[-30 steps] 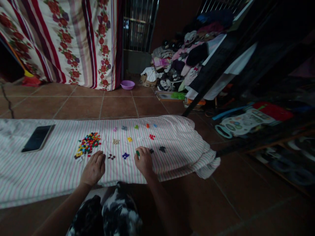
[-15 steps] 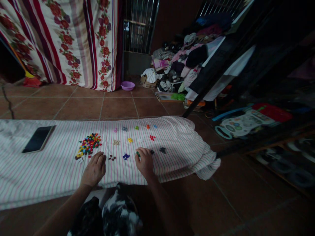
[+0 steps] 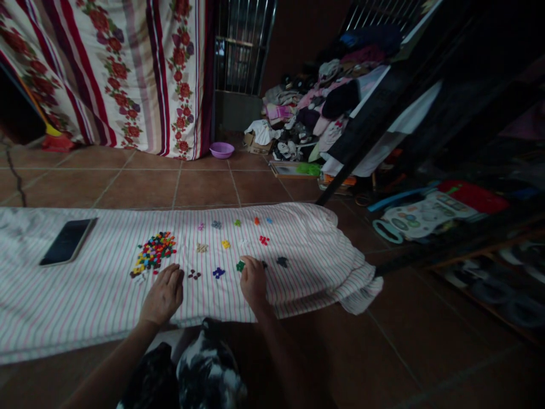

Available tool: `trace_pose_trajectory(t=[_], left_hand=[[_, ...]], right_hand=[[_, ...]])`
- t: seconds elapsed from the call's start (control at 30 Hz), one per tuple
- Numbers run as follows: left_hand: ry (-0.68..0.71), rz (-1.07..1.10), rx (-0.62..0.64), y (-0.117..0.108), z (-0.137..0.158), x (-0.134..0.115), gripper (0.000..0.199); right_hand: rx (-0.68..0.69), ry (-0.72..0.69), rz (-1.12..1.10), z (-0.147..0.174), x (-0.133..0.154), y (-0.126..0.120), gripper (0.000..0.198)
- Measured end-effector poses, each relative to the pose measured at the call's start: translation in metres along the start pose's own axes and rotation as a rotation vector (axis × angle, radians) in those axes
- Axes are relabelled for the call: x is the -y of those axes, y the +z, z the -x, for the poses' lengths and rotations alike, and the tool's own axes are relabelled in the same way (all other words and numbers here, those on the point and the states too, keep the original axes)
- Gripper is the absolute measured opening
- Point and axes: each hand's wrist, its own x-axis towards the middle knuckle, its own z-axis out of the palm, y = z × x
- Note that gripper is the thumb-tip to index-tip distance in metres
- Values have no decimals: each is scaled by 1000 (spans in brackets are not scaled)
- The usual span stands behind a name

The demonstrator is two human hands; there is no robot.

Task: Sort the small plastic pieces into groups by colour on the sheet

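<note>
My left hand (image 3: 164, 292) rests on the striped cloth with its fingers curled down and together; whatever they hold, if anything, is hidden. Just beyond it lies a mixed pile of small coloured pieces (image 3: 155, 253). My right hand (image 3: 254, 281) is closed, its fingertips beside a little group of green pieces (image 3: 240, 266); I cannot make out anything in its grasp. Between the hands are brown pieces (image 3: 195, 274) and dark blue pieces (image 3: 218, 272). Farther back sit beige pieces (image 3: 201, 247), yellow pieces (image 3: 225, 244) and red pieces (image 3: 264, 240). Black pieces (image 3: 281, 261) lie right of my right hand.
The striped cloth (image 3: 102, 301) covers a long low surface, with a phone (image 3: 68, 241) at its left. On the tiled floor behind stands a purple basin (image 3: 222, 150). Heaped clothes (image 3: 315, 108) and a toy panel (image 3: 419, 213) are to the right.
My right hand has shifted slightly to the right, so more of the green group shows beside its fingertips. My left hand stays in place.
</note>
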Motion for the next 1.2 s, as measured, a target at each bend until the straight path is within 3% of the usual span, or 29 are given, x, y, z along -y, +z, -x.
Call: trace_pose_trajectory(t=[0.73, 1.07, 1.2], left_hand=[[1, 10, 2, -1, 0, 0, 25], [11, -20, 6, -1, 0, 0, 22], [21, -27, 9, 0, 1, 0, 24]], right_hand=[[32, -17, 77, -1, 2, -4, 49], [-97, -84, 69, -43, -40, -34, 35], [-11, -176, -45, -71, -8, -77, 36]])
